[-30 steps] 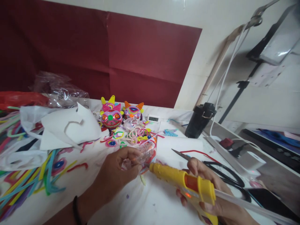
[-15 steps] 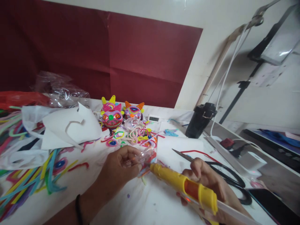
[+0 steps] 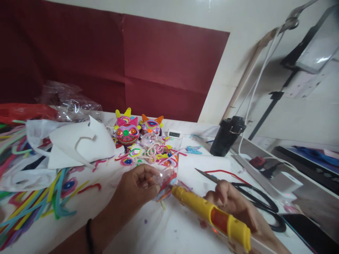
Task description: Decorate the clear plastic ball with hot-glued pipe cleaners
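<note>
My left hand, a black band at its wrist, is closed on a clear plastic ball partly covered with red, blue and orange fuzzy strips. In my right hand is a yellow hot glue gun, with a small red light glowing on its side and a glue stick at its rear. The gun's tip is close to the strips on the ball; whether it touches them I cannot tell. My fingers hide part of the ball, and the gun hides part of my right hand.
Finished animal-face balls stand at the back near a small digital timer. Pipe cleaners and cut white paper lie left. Right are scissors, a black flask, a power strip and a phone.
The ball has turned slightly, showing more of its strips. The glue gun has shifted a little to the right and down. My left hand keeps its hold.
</note>
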Tool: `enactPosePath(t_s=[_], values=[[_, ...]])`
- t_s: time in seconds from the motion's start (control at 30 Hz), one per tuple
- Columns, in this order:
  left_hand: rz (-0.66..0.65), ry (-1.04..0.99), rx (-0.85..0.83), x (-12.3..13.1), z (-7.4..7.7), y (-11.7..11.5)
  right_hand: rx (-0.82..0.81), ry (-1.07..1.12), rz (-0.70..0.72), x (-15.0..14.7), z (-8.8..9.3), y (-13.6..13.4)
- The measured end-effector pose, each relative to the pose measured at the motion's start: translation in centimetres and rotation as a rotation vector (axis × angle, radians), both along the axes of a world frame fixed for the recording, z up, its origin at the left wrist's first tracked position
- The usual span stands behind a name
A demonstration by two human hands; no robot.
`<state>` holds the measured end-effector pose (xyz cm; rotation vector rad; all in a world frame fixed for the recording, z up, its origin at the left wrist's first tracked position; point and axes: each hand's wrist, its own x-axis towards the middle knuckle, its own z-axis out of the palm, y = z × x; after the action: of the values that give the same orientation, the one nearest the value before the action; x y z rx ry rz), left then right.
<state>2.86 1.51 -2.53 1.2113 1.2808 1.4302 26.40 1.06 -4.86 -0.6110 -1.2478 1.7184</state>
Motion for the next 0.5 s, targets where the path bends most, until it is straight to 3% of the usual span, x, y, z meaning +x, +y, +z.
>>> enactPosePath(t_s=[0.07,0.2,0.27,0.5], values=[[-0.006,-0.019,-0.015,-0.1,-0.1,0.1,0.026,0.096,-0.004,-0.1,-0.7,0.3],[-0.034,-0.04,-0.032,-0.3,-0.5,0.3,0.035,0.088,0.206,0.6,-2.0,1.5],[-0.044,-0.05,-0.015,-0.3,-0.7,0.4,0.037,0.079,0.239,0.8,-2.0,1.6],[-0.087,-0.064,-0.052,-0.7,-0.6,0.6,0.041,0.015,-0.004,-0.3,0.3,-0.6]])
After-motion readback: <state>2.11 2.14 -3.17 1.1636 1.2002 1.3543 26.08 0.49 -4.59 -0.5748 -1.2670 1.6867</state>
